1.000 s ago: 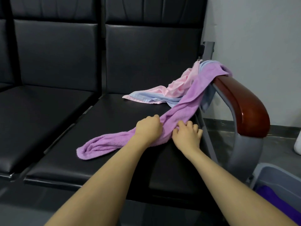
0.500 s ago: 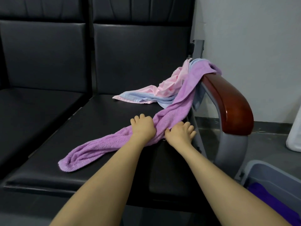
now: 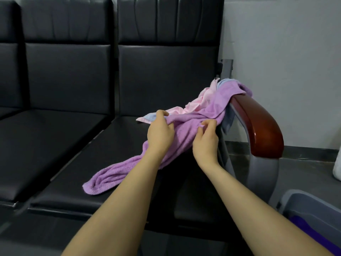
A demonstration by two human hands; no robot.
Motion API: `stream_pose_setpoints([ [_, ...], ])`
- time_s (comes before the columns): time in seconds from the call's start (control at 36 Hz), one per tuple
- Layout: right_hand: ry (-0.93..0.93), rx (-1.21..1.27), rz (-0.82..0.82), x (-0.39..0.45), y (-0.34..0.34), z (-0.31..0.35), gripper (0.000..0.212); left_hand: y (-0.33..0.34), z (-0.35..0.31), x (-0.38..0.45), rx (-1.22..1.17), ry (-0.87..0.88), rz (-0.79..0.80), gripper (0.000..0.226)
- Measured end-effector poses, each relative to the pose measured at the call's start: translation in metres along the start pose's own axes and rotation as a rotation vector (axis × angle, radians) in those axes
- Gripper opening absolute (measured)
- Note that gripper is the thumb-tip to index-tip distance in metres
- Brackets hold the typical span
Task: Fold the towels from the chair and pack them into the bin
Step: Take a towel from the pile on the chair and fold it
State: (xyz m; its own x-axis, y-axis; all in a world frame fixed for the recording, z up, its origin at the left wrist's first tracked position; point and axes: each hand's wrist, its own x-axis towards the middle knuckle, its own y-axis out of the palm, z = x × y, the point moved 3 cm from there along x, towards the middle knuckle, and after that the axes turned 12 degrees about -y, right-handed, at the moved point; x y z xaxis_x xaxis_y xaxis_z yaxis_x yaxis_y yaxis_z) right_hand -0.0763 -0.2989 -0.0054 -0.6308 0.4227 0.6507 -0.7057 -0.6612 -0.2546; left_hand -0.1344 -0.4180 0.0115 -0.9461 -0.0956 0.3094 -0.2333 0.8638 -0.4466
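Both hands are on the lilac towel [image 3: 186, 133], bunched across the black chair seat [image 3: 118, 150]. The left hand [image 3: 160, 133] pinches a fold of it at about 12 o'clock of the seat, and the right hand [image 3: 205, 141] pinches the cloth just beside it, toward 2 o'clock. The towel's far end is draped over the wooden armrest [image 3: 258, 126], on top of a pink towel [image 3: 201, 101] and a blue one [image 3: 227, 120].

Risk, I'd say: lift it now and the draped end drags those two off the seat.

The grey bin [image 3: 302, 206] sits at 4 o'clock, with something purple inside, probably a towel. No brands or writing readable anywhere.
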Motion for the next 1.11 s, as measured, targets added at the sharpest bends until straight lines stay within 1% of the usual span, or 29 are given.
stream_pose_setpoints([
  [0.11, 0.003, 0.115, -0.041, 0.003, -0.003, 0.016, 0.02, -0.006, -0.007, -0.007, 0.016, 0.117, -0.004, 0.008],
  [0.17, 0.036, 0.126, -0.033, 0.005, -0.004, 0.018, 0.022, -0.007, -0.011, -0.011, 0.002, 0.14, 0.053, 0.007],
  [0.19, 0.048, 0.114, -0.02, 0.006, -0.004, 0.017, 0.022, -0.008, -0.014, -0.013, -0.003, 0.144, 0.094, 0.01],
  [0.28, 0.094, 0.053, 0.03, 0.008, -0.005, 0.012, 0.018, -0.009, -0.021, -0.021, 0.004, 0.112, 0.226, 0.029],
  [0.31, 0.106, 0.037, 0.044, 0.008, -0.007, 0.011, 0.019, -0.009, -0.022, -0.023, 0.008, 0.109, 0.262, 0.03],
  [0.36, 0.124, 0.023, 0.071, 0.006, -0.009, 0.008, 0.022, -0.007, -0.021, -0.026, 0.025, 0.13, 0.314, 0.021],
  [0.39, 0.135, 0.038, 0.083, 0.005, -0.011, 0.008, 0.023, -0.007, -0.022, -0.028, 0.028, 0.161, 0.323, 0.018],
  [0.44, 0.18, 0.113, 0.095, 0.003, -0.013, 0.008, 0.022, -0.006, -0.022, -0.029, 0.036, 0.221, 0.322, 0.022],
  [0.5, 0.211, 0.169, 0.066, 0.003, -0.015, 0.008, 0.021, -0.006, -0.023, -0.03, 0.041, 0.251, 0.33, 0.024],
  [0.56, 0.208, 0.162, 0.043, 0.005, -0.016, 0.008, 0.017, -0.006, -0.023, -0.028, 0.061, 0.258, 0.332, 0.024],
  [0.61, 0.191, 0.122, 0.049, 0.006, -0.016, 0.01, 0.02, -0.008, -0.021, -0.026, 0.078, 0.237, 0.293, 0.022],
  [0.67, 0.16, 0.073, 0.058, 0.006, -0.018, 0.013, 0.03, -0.012, -0.02, -0.023, 0.076, 0.22, 0.22, 0.02],
  [0.72, 0.126, 0.029, 0.067, 0.006, -0.018, 0.016, 0.038, -0.016, -0.02, -0.02, 0.041, 0.209, 0.16, 0.02],
  [0.78, 0.14, -0.001, 0.076, 0.007, -0.019, 0.016, 0.04, -0.018, -0.021, -0.019, -0.039, 0.172, 0.14, 0.022],
  [0.86, 0.141, -0.04, 0.059, 0.008, -0.023, 0.018, 0.028, -0.024, -0.026, -0.021, -0.178, 0.063, 0.12, 0.024],
  [0.92, 0.13, -0.034, 0.031, 0.007, -0.026, 0.021, 0.02, -0.029, -0.028, -0.021, -0.236, -0.001, 0.068, 0.022],
  [1.0, 0.124, 0.022, 0.002, 0.005, -0.03, 0.029, 0.015, -0.041, -0.029, -0.02, -0.343, -0.079, -0.023, 0.017],
  [1.11, 0.09, 0.044, -0.008, 0.006, -0.033, 0.046, 0.014, -0.054, -0.033, -0.022, -0.34, -0.049, -0.076, 0.018],
])
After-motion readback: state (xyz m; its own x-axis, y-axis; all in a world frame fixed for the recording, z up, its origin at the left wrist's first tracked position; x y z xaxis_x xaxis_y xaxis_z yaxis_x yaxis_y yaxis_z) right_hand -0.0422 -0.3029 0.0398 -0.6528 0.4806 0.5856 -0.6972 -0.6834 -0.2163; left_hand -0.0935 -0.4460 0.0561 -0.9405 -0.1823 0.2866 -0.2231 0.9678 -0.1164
